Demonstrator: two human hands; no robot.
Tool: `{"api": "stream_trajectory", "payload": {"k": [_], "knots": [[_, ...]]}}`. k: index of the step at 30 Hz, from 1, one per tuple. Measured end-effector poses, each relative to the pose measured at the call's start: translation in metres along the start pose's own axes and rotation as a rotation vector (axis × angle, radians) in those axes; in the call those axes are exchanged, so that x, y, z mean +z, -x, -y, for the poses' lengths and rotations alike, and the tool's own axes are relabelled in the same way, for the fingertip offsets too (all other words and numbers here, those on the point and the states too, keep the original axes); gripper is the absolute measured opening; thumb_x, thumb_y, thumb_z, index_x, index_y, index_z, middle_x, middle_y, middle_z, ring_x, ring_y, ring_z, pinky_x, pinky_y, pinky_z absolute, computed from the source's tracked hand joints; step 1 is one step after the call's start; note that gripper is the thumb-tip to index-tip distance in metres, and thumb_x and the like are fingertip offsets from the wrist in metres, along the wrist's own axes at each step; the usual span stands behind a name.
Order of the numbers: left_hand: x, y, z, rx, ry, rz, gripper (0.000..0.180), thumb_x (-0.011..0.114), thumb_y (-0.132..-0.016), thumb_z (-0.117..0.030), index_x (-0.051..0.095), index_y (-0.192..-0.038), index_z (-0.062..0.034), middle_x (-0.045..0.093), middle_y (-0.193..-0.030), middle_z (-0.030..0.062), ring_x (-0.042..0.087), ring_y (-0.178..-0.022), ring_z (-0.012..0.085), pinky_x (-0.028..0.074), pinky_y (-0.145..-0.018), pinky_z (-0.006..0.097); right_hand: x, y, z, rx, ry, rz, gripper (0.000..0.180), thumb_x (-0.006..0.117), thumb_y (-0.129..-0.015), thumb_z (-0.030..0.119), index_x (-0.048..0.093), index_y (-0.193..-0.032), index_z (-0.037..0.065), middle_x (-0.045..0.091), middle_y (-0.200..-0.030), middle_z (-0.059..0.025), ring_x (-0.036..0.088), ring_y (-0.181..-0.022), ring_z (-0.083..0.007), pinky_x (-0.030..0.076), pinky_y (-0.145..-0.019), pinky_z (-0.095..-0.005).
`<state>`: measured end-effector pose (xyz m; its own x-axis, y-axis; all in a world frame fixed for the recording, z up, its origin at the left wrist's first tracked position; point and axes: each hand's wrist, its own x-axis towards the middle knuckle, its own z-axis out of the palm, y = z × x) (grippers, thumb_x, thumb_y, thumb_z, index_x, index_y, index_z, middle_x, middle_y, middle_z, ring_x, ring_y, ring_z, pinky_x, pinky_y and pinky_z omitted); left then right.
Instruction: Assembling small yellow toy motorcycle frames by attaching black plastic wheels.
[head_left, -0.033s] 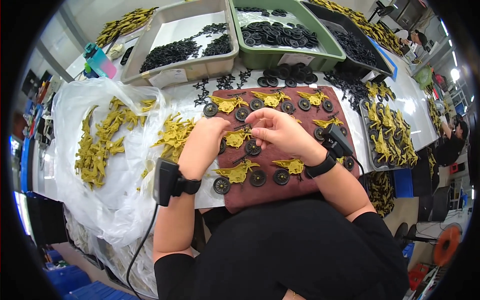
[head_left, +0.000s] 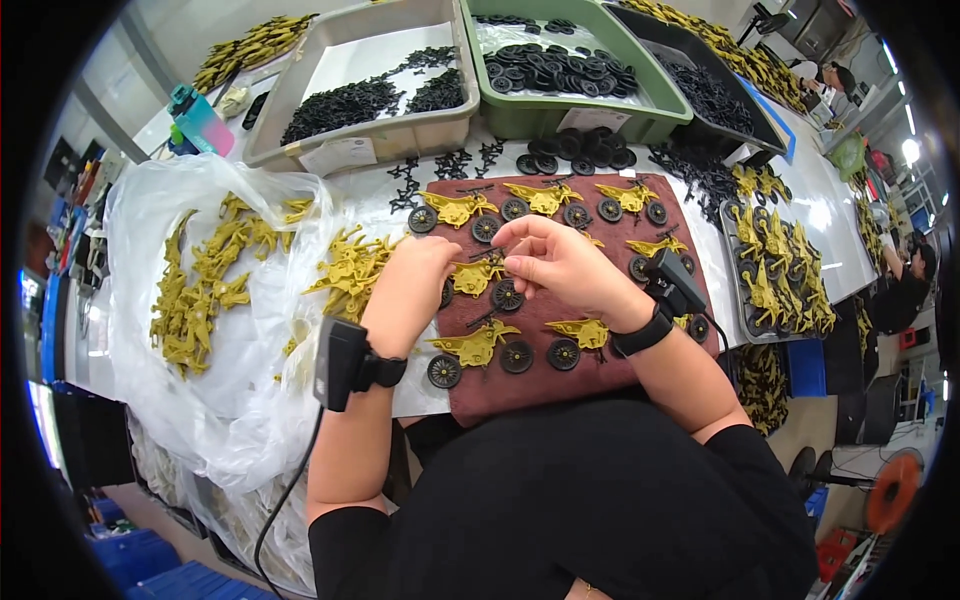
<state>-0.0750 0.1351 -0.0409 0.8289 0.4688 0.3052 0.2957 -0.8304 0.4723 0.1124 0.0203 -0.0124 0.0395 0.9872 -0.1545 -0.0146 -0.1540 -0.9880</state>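
Over the maroon cloth (head_left: 600, 385) my two hands come close together above a yellow toy motorcycle body (head_left: 478, 279) with black spoked wheels, in the middle row at the left. My left hand (head_left: 415, 285) is closed, its fingertips bent down at the body's upper left. What they pinch is hidden. Facing it, my right hand (head_left: 570, 268) has its thumb and forefinger curled toward each other beside the handlebar end. Anything between them is too small to make out. Other motorcycles lie around in rows, including one near the front (head_left: 475, 346) and one at the top (head_left: 543, 199).
A clear plastic bag (head_left: 245, 400) with yellow parts lies left, beside a loose yellow heap (head_left: 350, 270). Behind stand a beige bin (head_left: 400, 143), a green bin (head_left: 655, 120) of black wheels and a black bin (head_left: 745, 140). A metal tray (head_left: 745, 310) of motorcycles sits right.
Almost nothing differs. My left hand and wrist have shifted very slightly to the right; my right hand stays in place.
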Motion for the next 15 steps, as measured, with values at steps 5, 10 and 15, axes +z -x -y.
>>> {"api": "stream_trajectory", "payload": {"k": [5, 10, 15], "knots": [[0.017, 0.001, 0.004, -0.016, -0.082, 0.000, 0.016, 0.064, -0.077, -0.007, 0.065, -0.092, -0.0004, 0.062, -0.084, 0.0139, 0.058, -0.087, 0.0322, 0.046, -0.080, 0.039, 0.001, 0.000, -0.005, -0.010, 0.051, -0.036, 0.016, 0.057, -0.088, 0.005, 0.058, -0.103, -0.002, 0.062, -0.084, -0.0035, 0.058, -0.069, -0.0076, 0.049, -0.059, -0.0228], [0.018, -0.002, 0.004, -0.062, -0.144, 0.026, 0.010, 0.064, -0.079, -0.011, 0.065, -0.082, -0.0021, 0.059, -0.080, 0.0134, 0.057, -0.084, 0.0322, 0.046, -0.077, 0.040, 0.003, -0.002, -0.009, 0.018, 0.336, -0.066, 0.015, 0.057, -0.090, 0.006, 0.059, -0.102, -0.003, 0.060, -0.083, -0.0017, 0.056, -0.072, -0.0065, 0.050, -0.062, -0.0222], [0.020, 0.000, 0.002, -0.102, -0.156, 0.000, 0.010, 0.063, -0.080, -0.012, 0.064, -0.080, -0.0026, 0.058, -0.079, 0.0136, 0.057, -0.083, 0.0321, 0.046, -0.075, 0.040, 0.007, -0.004, -0.014, -0.058, 0.216, -0.103, 0.014, 0.055, -0.089, 0.004, 0.063, -0.098, -0.001, 0.064, -0.079, -0.0035, 0.059, -0.070, -0.0085, 0.049, -0.061, -0.0239]]}}
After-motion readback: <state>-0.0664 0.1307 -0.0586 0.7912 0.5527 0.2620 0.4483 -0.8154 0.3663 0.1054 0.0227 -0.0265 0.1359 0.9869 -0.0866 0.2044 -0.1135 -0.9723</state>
